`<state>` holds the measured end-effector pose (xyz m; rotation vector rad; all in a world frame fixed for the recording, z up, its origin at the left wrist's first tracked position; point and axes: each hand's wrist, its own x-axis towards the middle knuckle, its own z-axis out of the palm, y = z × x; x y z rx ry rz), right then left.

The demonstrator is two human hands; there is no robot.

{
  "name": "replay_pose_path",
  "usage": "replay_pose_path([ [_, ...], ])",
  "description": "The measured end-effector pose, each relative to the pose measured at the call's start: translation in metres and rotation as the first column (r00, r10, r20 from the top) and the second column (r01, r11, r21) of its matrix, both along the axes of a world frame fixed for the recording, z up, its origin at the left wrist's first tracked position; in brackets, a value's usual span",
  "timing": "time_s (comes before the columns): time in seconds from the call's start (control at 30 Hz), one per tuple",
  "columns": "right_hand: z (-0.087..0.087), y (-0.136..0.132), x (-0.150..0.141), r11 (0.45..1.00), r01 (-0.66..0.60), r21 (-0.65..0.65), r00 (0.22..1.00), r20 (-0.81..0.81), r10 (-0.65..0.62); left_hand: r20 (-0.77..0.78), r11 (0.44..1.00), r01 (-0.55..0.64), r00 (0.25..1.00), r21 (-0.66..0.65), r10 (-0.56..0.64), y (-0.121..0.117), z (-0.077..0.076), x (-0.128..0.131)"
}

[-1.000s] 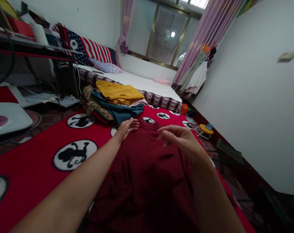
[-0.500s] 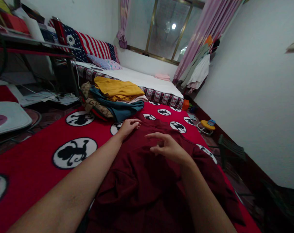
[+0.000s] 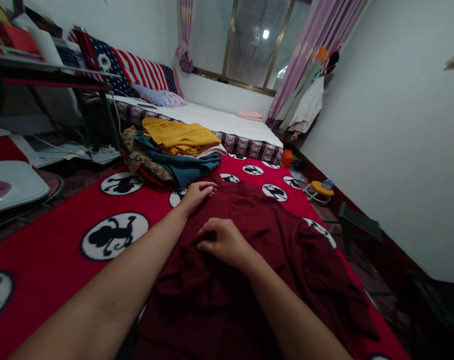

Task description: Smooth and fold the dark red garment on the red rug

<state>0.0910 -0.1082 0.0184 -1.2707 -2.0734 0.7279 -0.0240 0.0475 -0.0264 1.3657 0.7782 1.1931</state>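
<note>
A maroon long-sleeved top [image 3: 257,240] is spread over the red blanket, with its neckline toward the far end and wrinkles through the middle. My left hand [image 3: 199,196] is at the top's far left shoulder, fingers bent and closed on the cloth there. Nearer to me, my right hand [image 3: 227,243] pinches a raised fold on the left part of the top between thumb and fingers. The fingertips of both hands are partly hidden by the cloth and the hands themselves.
Beyond my left hand stands a pile of folded clothes, a yellow garment [image 3: 181,136] over a teal one [image 3: 189,167], beside a patterned brown bag [image 3: 147,165]. The red blanket [image 3: 54,235] lies underneath. Left is a cluttered desk [image 3: 50,80]; right, a yellow stool [image 3: 322,188].
My right hand has moved left and a little toward me, from hovering with fingers parted to pinching the cloth. My left hand has stayed at the shoulder.
</note>
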Motion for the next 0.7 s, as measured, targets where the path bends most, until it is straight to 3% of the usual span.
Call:
replay_pose_path([
  [0.03,0.001,0.005,0.006,0.995,0.099,-0.01,0.986,-0.137,-0.099,0.013,1.0,0.002,1.0,-0.023,-0.002,-0.001,0.003,0.0],
  [0.1,0.003,0.015,0.02,0.952,0.3,-0.055,0.877,-0.378,-0.298,0.034,0.998,0.009,0.999,-0.069,-0.007,-0.004,0.011,0.001],
  [0.23,0.001,0.029,0.051,0.846,0.512,-0.147,0.644,-0.586,-0.492,0.048,0.995,0.076,0.996,-0.07,-0.073,-0.013,0.034,0.008],
  [0.37,0.0,0.031,0.065,0.816,0.498,-0.292,0.509,-0.664,-0.548,-0.149,0.974,0.218,0.967,0.063,-0.207,-0.021,0.052,0.014],
  [0.53,0.003,0.031,0.069,0.833,0.459,-0.31,0.457,-0.721,-0.52,-0.558,0.923,0.365,0.794,0.124,-0.239,-0.026,0.062,0.011],
  [0.6,0.004,0.031,0.068,0.846,0.449,-0.287,0.462,-0.736,-0.495,-0.601,0.921,0.38,0.758,0.089,-0.254,-0.029,0.066,0.009],
  [0.7,0.006,0.031,0.067,0.88,0.386,-0.278,0.49,-0.746,-0.451,-0.556,0.888,0.459,0.744,0.023,-0.37,-0.035,0.071,0.008],
])
